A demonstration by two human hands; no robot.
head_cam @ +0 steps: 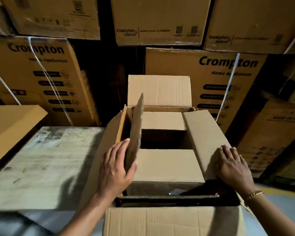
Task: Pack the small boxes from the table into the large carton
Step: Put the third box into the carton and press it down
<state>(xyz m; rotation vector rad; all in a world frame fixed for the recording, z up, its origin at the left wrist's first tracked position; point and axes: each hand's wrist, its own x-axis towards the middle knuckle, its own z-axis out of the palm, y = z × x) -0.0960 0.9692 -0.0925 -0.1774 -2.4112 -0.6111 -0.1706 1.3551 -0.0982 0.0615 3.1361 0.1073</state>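
Two small boxes [167, 165] lodged inside the open large carton [169, 220], beside the worktop's [46, 164] right edge; left flap [134, 126] pinched upright between thumb and fingers of the left hand [115, 169]; right flap [204, 137] pressed under the flat, straight-fingered right hand [232, 166].

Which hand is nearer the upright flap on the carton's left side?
Left. The left hand pinches the upright flap itself; the right hand rests flat on the folded right flap, across the open carton.
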